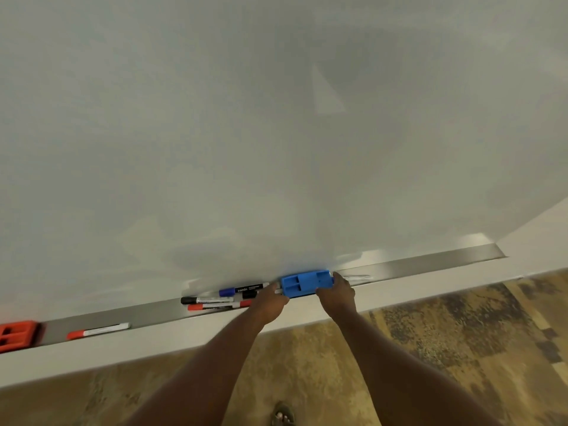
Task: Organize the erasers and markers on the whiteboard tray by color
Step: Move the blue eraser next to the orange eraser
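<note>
Along the tray (430, 265) below the whiteboard (276, 133), one eraser (17, 335) is set far left, a lone marker (98, 330) right of it, a marker cluster (221, 298) mid-tray, and a second eraser (306, 282) just right of the cluster.

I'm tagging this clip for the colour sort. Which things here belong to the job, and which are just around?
Job: blue eraser, red eraser, lone red marker, blue marker, black marker, second red marker, tray.

Just around: whiteboard, patterned floor, sandalled foot.
</note>
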A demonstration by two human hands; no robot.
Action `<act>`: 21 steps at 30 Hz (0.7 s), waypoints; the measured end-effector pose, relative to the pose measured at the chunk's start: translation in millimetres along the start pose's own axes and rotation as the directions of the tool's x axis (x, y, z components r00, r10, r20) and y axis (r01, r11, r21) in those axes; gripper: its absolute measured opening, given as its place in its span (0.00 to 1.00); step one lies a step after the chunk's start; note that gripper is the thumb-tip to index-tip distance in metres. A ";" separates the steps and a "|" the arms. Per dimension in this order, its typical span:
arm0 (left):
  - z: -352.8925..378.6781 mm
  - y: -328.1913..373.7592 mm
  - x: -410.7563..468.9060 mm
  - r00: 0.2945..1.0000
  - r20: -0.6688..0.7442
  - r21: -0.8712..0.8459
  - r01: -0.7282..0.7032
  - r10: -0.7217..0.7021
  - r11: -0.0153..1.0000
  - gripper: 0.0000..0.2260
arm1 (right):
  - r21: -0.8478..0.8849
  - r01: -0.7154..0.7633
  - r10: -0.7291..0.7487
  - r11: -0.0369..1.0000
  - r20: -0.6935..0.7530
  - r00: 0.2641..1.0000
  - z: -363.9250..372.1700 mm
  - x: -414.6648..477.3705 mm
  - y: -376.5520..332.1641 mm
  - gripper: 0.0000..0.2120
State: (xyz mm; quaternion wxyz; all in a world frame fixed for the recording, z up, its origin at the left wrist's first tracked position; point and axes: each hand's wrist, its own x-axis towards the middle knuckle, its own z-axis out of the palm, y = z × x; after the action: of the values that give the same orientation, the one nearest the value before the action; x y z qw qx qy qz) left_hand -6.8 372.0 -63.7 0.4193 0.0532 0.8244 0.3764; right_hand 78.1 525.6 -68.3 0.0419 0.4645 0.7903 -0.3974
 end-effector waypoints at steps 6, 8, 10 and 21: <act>0.3 6.9 2.9 0.997 0.060 -0.036 -0.042 0.044 0.998 0.20 | 0.015 -0.025 0.025 1.000 0.005 1.000 5.5 -1.7 -4.0 0.15; -4.5 6.5 1.6 0.997 0.055 -0.067 -0.049 0.053 0.997 0.20 | 0.000 -0.016 0.016 1.000 -0.019 1.000 6.2 -2.9 -5.3 0.13; -12.4 3.5 -1.7 0.997 0.037 -0.086 -0.066 0.070 0.994 0.19 | 0.019 0.000 0.001 1.000 -0.034 0.999 7.6 -4.8 -6.5 0.13; -113.8 -71.6 -48.7 0.976 -0.213 -0.270 -0.093 0.035 0.958 0.23 | 0.141 0.205 -0.214 0.969 0.057 0.975 74.1 -48.9 -74.0 0.13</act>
State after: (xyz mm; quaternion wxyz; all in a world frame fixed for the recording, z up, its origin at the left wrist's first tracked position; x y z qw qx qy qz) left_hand -42.5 235.9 -38.1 0.3224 -0.0187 0.8002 0.5053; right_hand 26.4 423.2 -53.9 -0.0033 0.3657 0.8044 -0.4681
